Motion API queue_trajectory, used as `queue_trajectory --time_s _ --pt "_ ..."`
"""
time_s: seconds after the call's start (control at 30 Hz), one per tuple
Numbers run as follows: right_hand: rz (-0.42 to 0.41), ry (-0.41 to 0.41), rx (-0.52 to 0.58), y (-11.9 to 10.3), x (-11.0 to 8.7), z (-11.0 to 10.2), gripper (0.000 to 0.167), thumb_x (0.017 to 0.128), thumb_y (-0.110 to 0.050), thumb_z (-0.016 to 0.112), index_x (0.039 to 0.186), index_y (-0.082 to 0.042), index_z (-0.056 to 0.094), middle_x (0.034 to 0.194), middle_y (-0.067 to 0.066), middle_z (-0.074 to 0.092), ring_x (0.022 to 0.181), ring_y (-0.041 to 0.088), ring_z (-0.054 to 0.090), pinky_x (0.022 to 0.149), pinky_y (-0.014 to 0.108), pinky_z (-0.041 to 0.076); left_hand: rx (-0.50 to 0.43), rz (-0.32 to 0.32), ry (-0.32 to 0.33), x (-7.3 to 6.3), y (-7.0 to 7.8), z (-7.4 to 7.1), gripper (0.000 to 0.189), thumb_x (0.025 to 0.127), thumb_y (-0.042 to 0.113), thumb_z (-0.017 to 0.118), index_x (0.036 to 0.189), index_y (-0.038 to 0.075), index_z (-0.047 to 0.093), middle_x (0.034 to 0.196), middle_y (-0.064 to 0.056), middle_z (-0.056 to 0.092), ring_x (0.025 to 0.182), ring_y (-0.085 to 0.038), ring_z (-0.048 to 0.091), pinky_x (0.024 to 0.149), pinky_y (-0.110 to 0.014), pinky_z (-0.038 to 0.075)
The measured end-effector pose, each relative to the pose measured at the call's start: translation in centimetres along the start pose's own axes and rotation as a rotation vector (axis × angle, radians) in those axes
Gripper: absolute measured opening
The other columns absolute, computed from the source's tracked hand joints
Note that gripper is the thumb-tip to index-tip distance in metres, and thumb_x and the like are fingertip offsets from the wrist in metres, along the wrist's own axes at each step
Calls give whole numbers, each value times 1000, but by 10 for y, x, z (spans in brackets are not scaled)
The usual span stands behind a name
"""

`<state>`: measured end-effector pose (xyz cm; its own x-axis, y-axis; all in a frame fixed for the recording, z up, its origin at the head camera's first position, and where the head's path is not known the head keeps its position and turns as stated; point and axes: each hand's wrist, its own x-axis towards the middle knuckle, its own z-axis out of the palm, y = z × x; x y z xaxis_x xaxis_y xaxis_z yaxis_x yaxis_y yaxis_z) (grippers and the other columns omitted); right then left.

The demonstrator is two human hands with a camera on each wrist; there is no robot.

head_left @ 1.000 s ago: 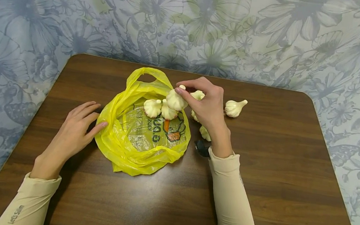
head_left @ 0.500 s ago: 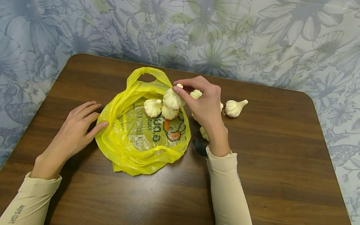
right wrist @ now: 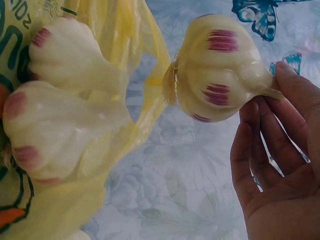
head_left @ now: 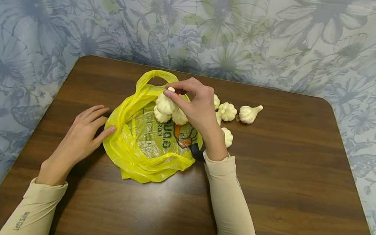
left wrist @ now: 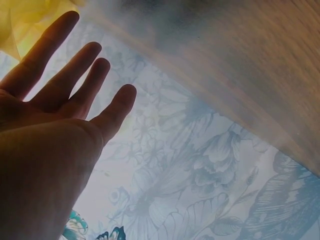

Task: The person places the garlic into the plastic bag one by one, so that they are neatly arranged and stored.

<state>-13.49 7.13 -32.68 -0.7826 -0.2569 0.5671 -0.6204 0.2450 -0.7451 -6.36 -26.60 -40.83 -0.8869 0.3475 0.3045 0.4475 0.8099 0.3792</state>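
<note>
My right hand [head_left: 196,104] pinches a white garlic bulb [head_left: 166,103] by its stem, above the mouth of a yellow plastic bag [head_left: 113,141]. The right wrist view shows this held bulb [right wrist: 220,70] with purple streaks and a tuft of roots. Two more bulbs lie inside the bag: a left bulb [head_left: 161,117] and a right bulb [head_left: 179,118], partly covered by the held one and my fingers. With its fingers spread and relaxed, my left hand [head_left: 79,136] rests beside the bag, thumb at the left rim.
On the brown table [head_left: 290,178], several garlic bulbs [head_left: 227,111] sit right of the bag, some partly behind my right hand. A separate bulb [head_left: 249,114] lies farthest right. Floral wallpaper [head_left: 229,31] stands behind the table's far edge. A dark wrist device [head_left: 197,152] is under my right wrist.
My right hand has carried the garlic bulb leftward over the bag, uncovering more bulbs on the table. The left hand keeps its place at the rim. The head view has shifted slightly.
</note>
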Motion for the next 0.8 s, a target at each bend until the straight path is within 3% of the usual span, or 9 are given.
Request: queue_trajectory --time_s 0.2,0.57,0.8 --pt "-12 -53 -67 0 -1 11 15 94 -17 82 105 -6 83 96 3 79 88 10 68 81 27 58 3 -8 -9 0 1 -1 35 97 26 76 116 -4 73 146 -28 59 143 -47 46 117 -73 32" --pt "3 -151 -86 2 -3 31 18 94 -21 82 107 -9 83 102 3 80 90 10 73 82 26 59 4 -19 -12 0 1 0 36 98 28 76 116 -3 73 146 -28 59 143 -47 46 118 -73 31" --pt "7 -198 -145 4 -5 43 19 93 -23 82 107 -9 83 97 1 79 90 10 72 84 24 57 6 -8 -12 0 1 -1 35 98 27 76 115 -3 73 145 -28 60 143 -47 46 116 -73 33"
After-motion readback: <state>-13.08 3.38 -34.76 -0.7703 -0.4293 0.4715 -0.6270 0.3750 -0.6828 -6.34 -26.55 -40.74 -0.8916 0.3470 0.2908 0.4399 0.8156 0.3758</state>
